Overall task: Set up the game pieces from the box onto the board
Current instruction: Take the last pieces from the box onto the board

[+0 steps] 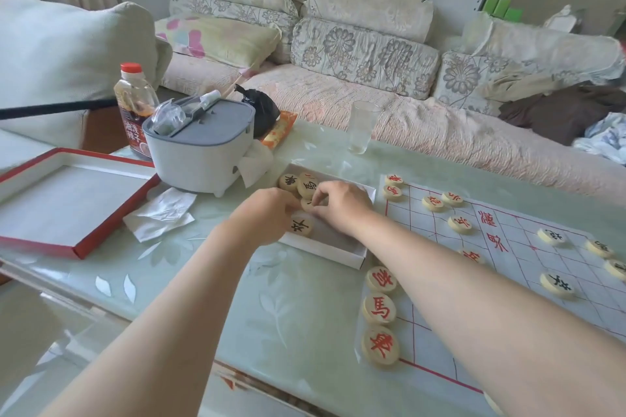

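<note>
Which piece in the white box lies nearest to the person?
The black-character piece beside the left hand, at the near side of the white box; the other pieces lie farther back, by the right hand.

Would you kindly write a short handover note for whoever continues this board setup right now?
Left hand: in the white box, fingers curled; what it grips is hidden.
Right hand: in the box, fingertips pinching a half-hidden piece.
Box: beside the board; at least three other black-lettered pieces lie in it.
Done: red pieces stand along the board's left edge, and a few black pieces on its right side.
Left: move the box's remaining pieces onto the board.
</note>
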Tool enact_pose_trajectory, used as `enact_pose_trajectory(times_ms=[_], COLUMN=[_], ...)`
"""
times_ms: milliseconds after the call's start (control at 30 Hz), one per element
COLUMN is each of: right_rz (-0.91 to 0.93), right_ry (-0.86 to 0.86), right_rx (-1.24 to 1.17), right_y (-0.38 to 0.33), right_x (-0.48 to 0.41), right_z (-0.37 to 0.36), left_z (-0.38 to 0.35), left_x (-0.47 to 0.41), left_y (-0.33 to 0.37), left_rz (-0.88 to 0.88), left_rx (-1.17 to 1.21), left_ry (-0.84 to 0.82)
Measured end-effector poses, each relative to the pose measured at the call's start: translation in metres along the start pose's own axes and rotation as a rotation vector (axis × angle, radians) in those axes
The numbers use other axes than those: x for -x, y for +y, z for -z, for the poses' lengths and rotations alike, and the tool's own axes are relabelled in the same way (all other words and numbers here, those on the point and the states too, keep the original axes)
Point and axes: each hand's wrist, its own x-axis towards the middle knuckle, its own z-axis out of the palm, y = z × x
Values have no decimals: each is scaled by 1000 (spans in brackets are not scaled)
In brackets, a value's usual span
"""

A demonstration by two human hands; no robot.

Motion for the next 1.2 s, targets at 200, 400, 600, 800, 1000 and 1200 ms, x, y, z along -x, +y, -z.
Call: enact_pose_trajectory(times_ms=[200,400,600,800,1000,1200], right_rz=[38,65,180,152,144,90], right_ry=[-89,-125,-152,-65,11,44], right_rx=[124,39,118,77,6,-199], right_y=[18,21,10,18,24,50], right_x=[9,15,13,20,32,64], right_z=[10,11,1,6,17,52], left_z=[-8,-13,-10,-11,-6,-9], left_x=[-5,-9,-10,-9,-10,-7], left_y=[7,20,22,17,30,74], left_rz=[52,74,101,128,113,11], left_rx=[-75,-226,-107,17,43,179], left_ry=[-67,-136,-113,-65,73,185])
